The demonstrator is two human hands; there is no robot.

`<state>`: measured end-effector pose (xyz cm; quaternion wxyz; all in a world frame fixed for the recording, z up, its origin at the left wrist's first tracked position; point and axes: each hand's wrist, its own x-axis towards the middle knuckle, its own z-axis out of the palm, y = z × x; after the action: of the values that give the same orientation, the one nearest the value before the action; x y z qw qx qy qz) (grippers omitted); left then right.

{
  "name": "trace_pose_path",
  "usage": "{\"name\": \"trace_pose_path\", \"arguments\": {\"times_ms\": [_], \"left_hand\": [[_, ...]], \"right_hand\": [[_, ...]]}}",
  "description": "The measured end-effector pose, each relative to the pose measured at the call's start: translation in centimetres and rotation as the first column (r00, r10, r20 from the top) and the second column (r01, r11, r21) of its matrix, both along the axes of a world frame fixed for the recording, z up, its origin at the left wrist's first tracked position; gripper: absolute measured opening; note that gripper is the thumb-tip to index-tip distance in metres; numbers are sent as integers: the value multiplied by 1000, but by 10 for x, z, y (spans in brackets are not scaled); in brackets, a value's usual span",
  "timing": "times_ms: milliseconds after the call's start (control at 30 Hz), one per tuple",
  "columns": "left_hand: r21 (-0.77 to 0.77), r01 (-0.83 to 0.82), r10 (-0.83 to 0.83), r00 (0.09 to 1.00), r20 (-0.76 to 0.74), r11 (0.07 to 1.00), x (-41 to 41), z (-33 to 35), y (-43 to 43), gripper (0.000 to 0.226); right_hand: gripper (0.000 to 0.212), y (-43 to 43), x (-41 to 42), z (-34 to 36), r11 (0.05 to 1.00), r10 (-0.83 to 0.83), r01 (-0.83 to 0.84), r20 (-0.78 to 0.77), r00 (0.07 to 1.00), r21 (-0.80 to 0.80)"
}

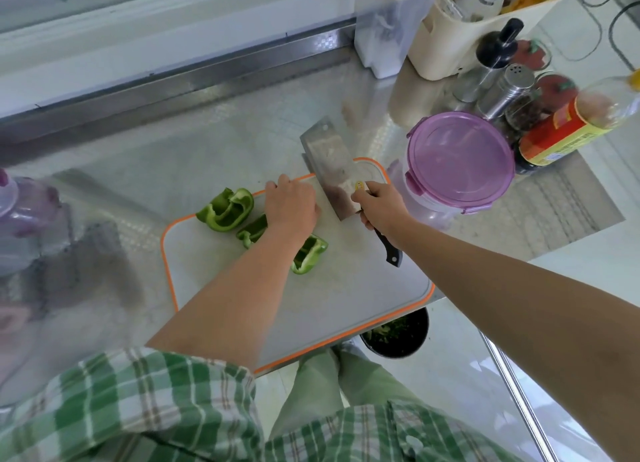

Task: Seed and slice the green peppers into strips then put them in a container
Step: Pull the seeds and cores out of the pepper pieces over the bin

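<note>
Head view: cleaver up over the cutting board, pepper still in pieces.
Your right hand grips the cleaver's black handle, blade tilted above the board's far edge. Your left hand rests knuckles-up on the board; can't tell whether it holds anything. Three green pepper pieces lie on the board's left half, one partly under your left wrist. The purple-lidded container stands just right of the board.

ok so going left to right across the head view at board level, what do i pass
large green pepper piece → left hand → cleaver → right hand, gripping the cleaver's handle → purple-lidded container → red-labelled sauce bottle
</note>
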<state>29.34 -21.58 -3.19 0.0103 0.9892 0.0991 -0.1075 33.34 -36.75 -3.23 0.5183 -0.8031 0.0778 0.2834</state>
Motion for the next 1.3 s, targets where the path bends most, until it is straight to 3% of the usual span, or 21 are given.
{"name": "trace_pose_path", "arguments": {"times_ms": [167,300,400,633,1100,1300], "left_hand": [[-23,-218,219,959,182,976,12,11,47,24],[29,-319,317,947,59,947,15,3,98,21],[-22,-346,346,938,5,938,18,-5,106,18],[-57,-339,340,941,-5,939,26,-11,100,11],[132,-117,133,984,-119,984,34,-5,84,19],[-34,-218,220,972,78,975,26,4,79,26]], "right_hand": [[15,11,8,-3,1000,-18,17,10,1000,19],[26,24,13,-5,1000,-14,14,-2,1000,22],[19,32,14,-4,1000,2,-1,-24,1000,26],[16,37,18,-5,997,62,-62,0,998,-50],[16,28,19,-4,993,84,-85,-20,996,-83],[25,15,14,1,997,47,-48,-20,999,-61]]}}
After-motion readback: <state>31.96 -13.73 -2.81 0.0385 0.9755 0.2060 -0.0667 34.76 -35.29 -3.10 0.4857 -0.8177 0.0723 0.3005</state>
